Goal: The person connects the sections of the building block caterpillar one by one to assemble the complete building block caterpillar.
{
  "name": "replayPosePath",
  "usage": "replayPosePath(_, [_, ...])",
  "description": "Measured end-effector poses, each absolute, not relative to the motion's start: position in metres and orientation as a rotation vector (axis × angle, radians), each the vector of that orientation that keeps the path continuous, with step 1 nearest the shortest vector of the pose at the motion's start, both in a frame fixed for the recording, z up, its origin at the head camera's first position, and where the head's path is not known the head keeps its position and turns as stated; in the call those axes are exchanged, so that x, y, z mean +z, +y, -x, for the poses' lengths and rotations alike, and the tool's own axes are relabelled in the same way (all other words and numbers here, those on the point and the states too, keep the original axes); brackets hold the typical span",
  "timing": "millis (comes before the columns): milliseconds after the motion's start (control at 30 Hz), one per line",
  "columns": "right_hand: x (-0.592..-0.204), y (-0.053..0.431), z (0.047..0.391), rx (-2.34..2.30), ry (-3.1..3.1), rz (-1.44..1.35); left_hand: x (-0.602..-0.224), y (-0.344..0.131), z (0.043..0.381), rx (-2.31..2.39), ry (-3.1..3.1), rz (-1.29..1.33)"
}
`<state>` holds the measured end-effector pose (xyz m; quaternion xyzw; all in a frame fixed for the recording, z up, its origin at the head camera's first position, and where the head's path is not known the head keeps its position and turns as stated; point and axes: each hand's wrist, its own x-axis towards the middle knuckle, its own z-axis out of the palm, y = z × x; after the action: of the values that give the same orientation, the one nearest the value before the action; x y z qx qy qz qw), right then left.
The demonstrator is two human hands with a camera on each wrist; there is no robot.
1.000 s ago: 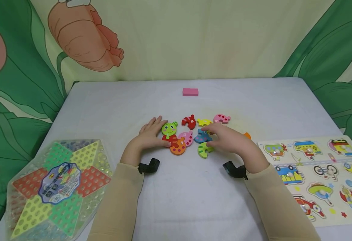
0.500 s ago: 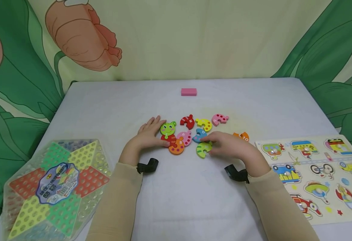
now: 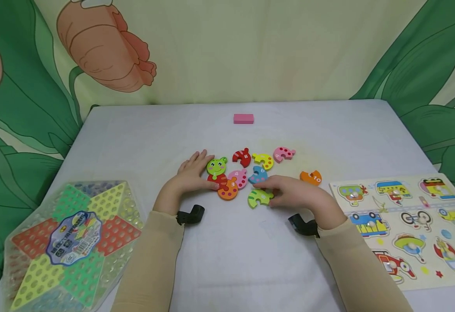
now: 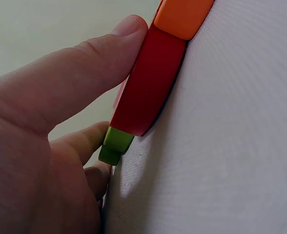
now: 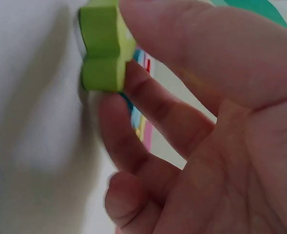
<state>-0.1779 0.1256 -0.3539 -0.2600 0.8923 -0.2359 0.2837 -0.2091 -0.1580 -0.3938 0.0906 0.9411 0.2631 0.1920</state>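
Note:
Near the table's middle, a flat caterpillar puzzle lies partly joined: green smiling head [image 3: 217, 166], red piece [image 3: 217, 178], orange piece [image 3: 227, 190] and pink piece [image 3: 238, 178]. My left hand [image 3: 193, 175] rests at its left side with fingers extended. Its thumb [image 4: 94, 68] presses on the red piece, and other fingertips reach the green head. My right hand [image 3: 292, 191] pinches a striped green puzzle piece [image 5: 102, 48] between thumb and fingers, low over the cloth. A blue puzzle piece [image 3: 258, 174] lies just beyond those fingers.
Loose puzzle pieces lie farther back: red [image 3: 242, 157], yellow [image 3: 263, 160] and pink [image 3: 283, 154]. An orange piece [image 3: 311, 177] is beyond my right wrist. A pink block [image 3: 243, 118] sits near the far edge. A boxed game [image 3: 75, 242] stands left, a vehicle puzzle board [image 3: 398, 212] right.
The striped green piece has turned and shifted slightly left and nearer, with my right hand on it. The right hand has drawn back from the blue and yellow pieces. My left hand stays put.

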Motion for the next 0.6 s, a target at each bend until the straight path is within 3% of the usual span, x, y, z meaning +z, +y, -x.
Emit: replayPosePath(600, [-0.36,0.112,0.175,-0.5,2.496,0.683,-0.393,-0.158,0.208,0.739,2.646,-0.257])
